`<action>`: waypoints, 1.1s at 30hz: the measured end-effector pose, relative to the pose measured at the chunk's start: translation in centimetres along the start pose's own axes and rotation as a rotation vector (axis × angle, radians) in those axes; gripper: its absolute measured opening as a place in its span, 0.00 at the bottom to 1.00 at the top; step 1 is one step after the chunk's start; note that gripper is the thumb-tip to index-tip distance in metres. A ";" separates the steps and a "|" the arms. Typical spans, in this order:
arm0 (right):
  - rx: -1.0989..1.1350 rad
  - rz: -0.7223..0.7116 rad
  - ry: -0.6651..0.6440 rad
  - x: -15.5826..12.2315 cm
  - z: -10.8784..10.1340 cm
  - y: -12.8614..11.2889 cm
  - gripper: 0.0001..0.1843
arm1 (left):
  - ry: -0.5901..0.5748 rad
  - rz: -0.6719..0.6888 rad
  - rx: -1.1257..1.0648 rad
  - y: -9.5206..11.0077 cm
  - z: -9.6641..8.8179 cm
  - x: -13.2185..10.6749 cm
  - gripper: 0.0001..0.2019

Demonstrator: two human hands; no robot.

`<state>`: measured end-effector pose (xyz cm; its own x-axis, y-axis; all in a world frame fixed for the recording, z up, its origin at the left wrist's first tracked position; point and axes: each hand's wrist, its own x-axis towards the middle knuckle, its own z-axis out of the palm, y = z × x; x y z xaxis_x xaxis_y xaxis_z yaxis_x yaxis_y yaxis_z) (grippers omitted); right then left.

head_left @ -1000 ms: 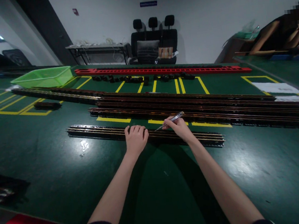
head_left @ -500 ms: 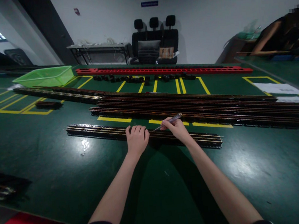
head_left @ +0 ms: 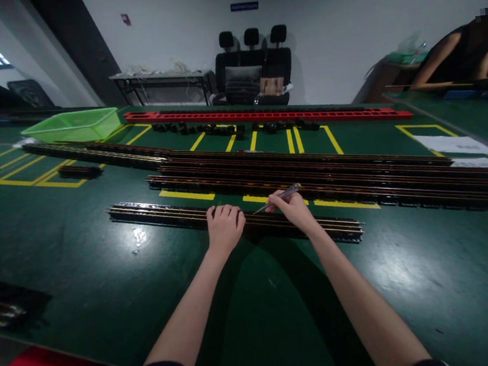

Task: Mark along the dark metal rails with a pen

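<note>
A long black strip with brass-coloured rods [head_left: 159, 212] lies across the green table in front of me. My left hand [head_left: 225, 226] is closed over its middle, fingers bent over the top and the far side. My right hand [head_left: 292, 210] grips a slim screwdriver [head_left: 289, 191] with a see-through handle, held at a slant. The screwdriver's thin shaft points left and down at the strip, just right of my left fingers. Whether the tip touches the strip I cannot tell.
Beyond the strip lie several longer black strips with rods [head_left: 313, 169]. Farther back are a red slotted rail [head_left: 263, 115], small black parts [head_left: 220, 129] and a green basket [head_left: 74, 127]. White papers [head_left: 453, 144] lie at right. A person [head_left: 445, 57] sits at the far right.
My right hand has shifted slightly to the right with the screwdriver, so its tip is a little farther from my left hand. The left hand has barely moved.
</note>
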<state>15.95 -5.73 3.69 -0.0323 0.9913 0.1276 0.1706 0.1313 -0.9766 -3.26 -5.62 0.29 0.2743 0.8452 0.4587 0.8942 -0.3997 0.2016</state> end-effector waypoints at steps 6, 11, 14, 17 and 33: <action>-0.007 0.017 0.021 0.1 -0.5 0.3 0.16 | 0.002 0.008 0.010 -0.1 0.1 -0.1 0.17; 0.010 0.014 0.025 0.1 -0.5 0.1 0.15 | -0.004 0.005 0.014 -0.1 0.1 -0.1 0.17; 0.023 0.014 0.031 0.1 -0.6 0.1 0.14 | 0.000 0.008 0.009 -0.1 0.0 0.0 0.17; 0.021 0.013 0.048 0.1 -0.8 0.2 0.13 | -0.007 0.005 0.004 -0.1 0.0 -0.1 0.17; 0.040 0.040 0.071 0.4 -2.3 0.8 0.11 | -0.016 0.002 -0.012 -0.2 0.0 -0.1 0.18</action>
<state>18.33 -5.22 3.33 0.0438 0.9942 0.0987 0.1304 0.0923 -0.9872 -3.45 -5.65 0.22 0.2817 0.8498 0.4455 0.8894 -0.4055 0.2111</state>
